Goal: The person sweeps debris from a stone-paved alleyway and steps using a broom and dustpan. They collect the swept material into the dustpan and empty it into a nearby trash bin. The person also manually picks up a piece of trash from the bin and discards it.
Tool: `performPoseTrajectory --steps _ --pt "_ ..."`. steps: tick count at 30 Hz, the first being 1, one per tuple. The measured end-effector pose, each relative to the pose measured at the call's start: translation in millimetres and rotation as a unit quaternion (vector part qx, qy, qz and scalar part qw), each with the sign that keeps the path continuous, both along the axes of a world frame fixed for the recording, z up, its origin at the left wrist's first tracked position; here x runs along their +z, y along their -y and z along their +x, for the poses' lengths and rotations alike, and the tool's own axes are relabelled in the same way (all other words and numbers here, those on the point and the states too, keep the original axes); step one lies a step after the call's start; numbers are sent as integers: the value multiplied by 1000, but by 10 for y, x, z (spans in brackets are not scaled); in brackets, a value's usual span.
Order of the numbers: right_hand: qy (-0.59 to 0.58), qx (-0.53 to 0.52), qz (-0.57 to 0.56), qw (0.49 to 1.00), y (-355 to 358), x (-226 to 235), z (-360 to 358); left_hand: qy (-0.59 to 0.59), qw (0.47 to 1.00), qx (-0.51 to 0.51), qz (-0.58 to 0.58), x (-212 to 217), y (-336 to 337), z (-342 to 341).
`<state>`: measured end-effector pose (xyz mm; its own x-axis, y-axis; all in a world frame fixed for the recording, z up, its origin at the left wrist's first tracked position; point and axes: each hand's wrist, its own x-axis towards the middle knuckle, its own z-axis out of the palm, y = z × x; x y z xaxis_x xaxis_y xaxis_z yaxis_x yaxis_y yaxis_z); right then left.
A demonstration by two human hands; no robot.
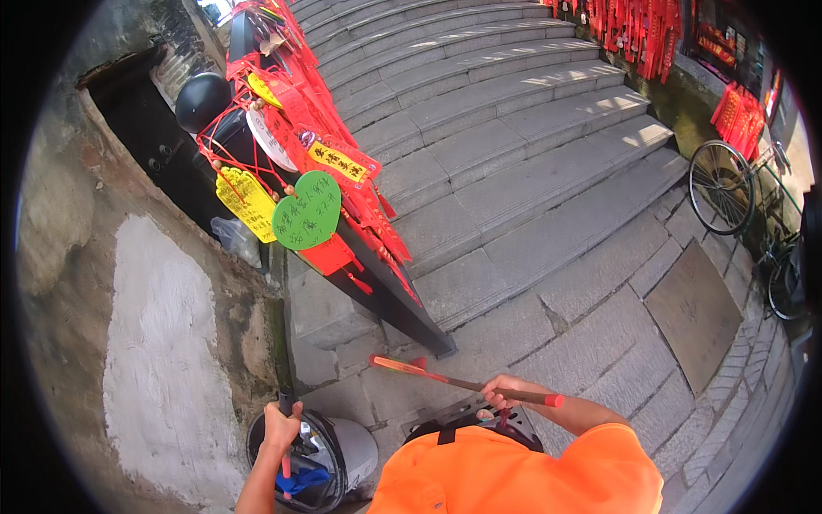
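Note:
In my right hand (pixel 499 392) is a long thin stick (pixel 467 385), brown along the shaft, with a red end cap and an orange-red far part. It slants across the paving near the foot of a black railing post (pixel 411 324). My left hand (pixel 281 425) is closed round a dark upright handle (pixel 287 401); a pinkish-red end shows below the fist. That hand is over a pale bucket (pixel 358 452) with a black liner. Inside the bucket lies a blue cloth-like thing (pixel 301 480). My orange top covers the lower middle.
Red ribbons and tags, with a green heart-shaped tag (pixel 306 211), hang on the railing. Wide stone steps (pixel 488 171) rise ahead. A worn wall (pixel 171 360) stands close on my left. At right are a metal cover (pixel 693 317) in the paving and a bicycle wheel (pixel 722 187).

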<state>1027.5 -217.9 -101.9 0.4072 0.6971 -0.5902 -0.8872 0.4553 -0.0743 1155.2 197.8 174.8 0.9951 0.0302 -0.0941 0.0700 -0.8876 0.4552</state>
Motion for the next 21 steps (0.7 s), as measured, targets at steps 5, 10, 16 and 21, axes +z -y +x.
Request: performPoseTrajectory --steps 5,10,16,21 --pt "-17 -26 59 998 88 -121 -31 70 990 110 -58 137 -368 201" --pt "-12 -13 67 998 88 -115 0 224 956 165 -94 846 -930 459" --pt "21 -2 22 1000 7 -44 -62 311 912 167 -210 2062 -1129 421" --pt "19 -37 -53 998 -188 429 67 333 871 138 -335 2235 -1134 391"
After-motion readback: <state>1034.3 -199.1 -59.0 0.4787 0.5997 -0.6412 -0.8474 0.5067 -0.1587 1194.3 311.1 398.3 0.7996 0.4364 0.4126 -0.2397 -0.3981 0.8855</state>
